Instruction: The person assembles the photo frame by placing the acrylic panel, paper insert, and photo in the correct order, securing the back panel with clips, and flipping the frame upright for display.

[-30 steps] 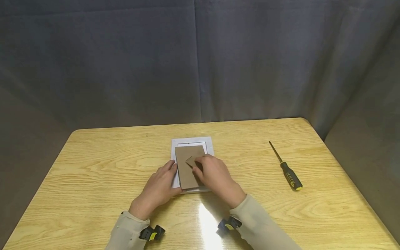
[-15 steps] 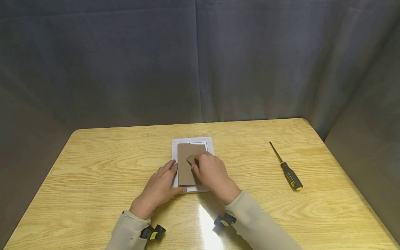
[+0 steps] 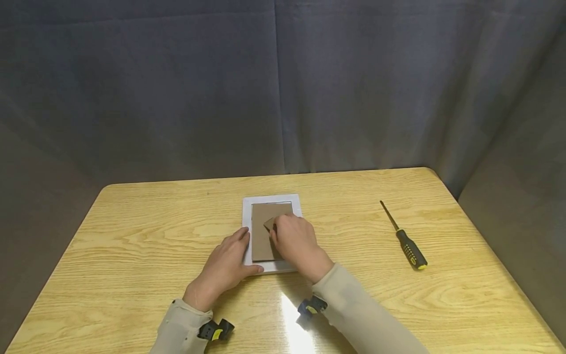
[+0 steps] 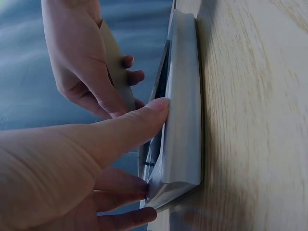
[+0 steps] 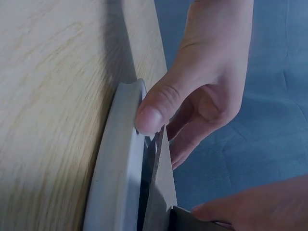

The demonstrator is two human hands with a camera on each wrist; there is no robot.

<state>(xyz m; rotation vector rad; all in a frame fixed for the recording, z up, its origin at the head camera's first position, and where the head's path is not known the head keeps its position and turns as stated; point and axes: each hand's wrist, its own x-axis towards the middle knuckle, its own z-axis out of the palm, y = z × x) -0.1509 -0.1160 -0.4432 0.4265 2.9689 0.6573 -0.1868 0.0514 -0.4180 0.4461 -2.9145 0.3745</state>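
A white picture frame lies on the wooden table with its back up. Its brown backing board sits over the opening; in the right wrist view the board's edge still slants above the rim. My right hand pinches the brown stand flap that rises from the board, also visible as a stand in the left wrist view. My left hand holds the frame's near left corner, thumb on the near edge and fingers along the left side. The right hand hides part of the board's right side.
A screwdriver with a black and yellow handle lies on the table to the right. Dark grey curtains hang behind the table and at its sides. Black wrist cameras sit at both cuffs.
The backing board has shifted right and slightly away from me, from lying askew over the left rim to lining up with the opening. The right hand moved slightly left; the left hand hardly moved.
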